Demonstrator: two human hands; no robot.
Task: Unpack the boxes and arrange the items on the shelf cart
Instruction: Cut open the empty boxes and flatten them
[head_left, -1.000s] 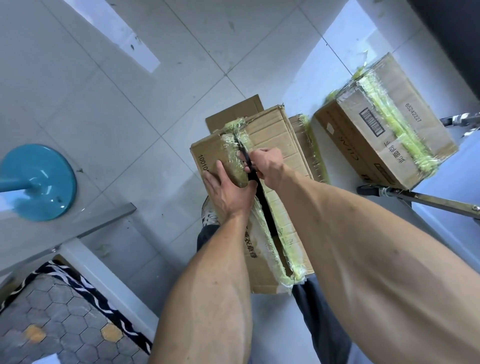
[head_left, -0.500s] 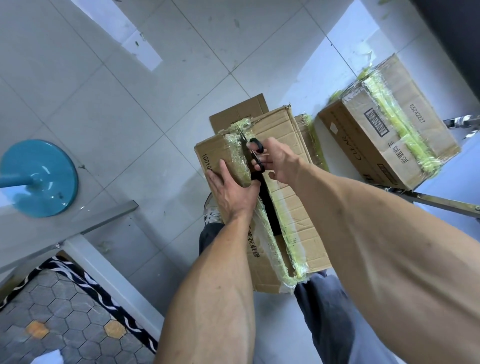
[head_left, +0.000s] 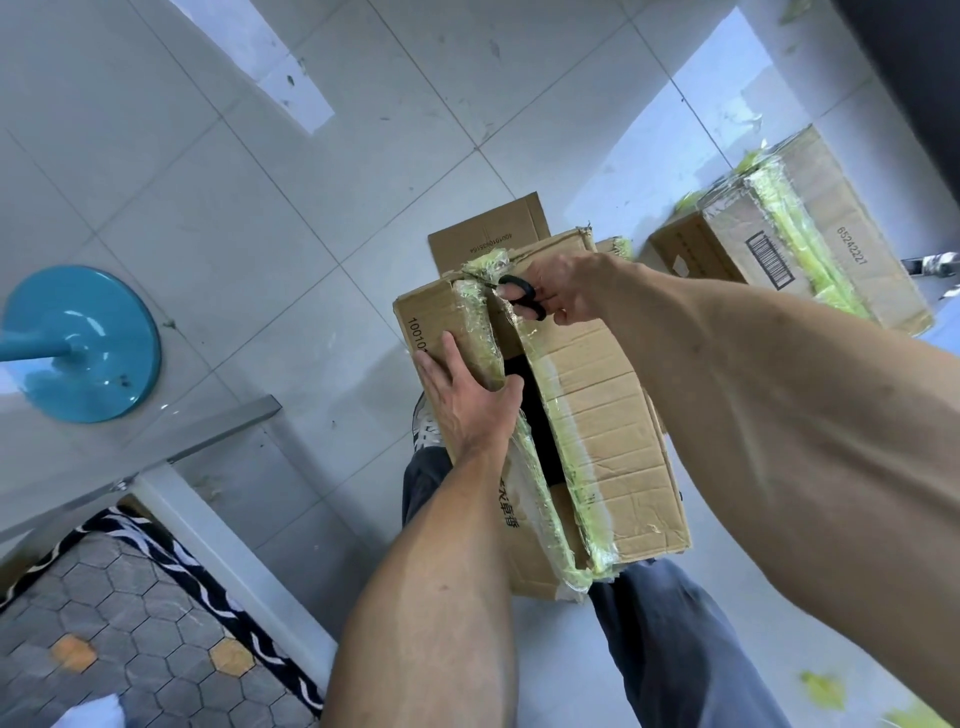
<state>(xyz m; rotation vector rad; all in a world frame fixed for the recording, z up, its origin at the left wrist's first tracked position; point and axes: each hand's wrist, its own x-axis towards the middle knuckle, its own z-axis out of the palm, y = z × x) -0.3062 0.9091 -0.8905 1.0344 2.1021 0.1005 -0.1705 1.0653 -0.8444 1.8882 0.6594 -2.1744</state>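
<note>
At far end of the box (head_left: 597, 415), scissors (head_left: 519, 297) are pinched by right hand (head_left: 566, 291); left hand (head_left: 467, 395), laid flat w/ fingers spread nearby, could get nicked if blades slip.

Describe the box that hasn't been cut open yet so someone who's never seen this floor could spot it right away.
On the grey tiled floor, find the person's right hand holding black scissors over the slit box. Beyond that forearm, at the upper right, lies the sealed box. Unlike its neighbour, its yellow-green tape runs unbroken, beside a barcode and printed number.

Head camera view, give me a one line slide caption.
Right hand cuts tape with black scissors while left hand steadies the cardboard box.
</note>
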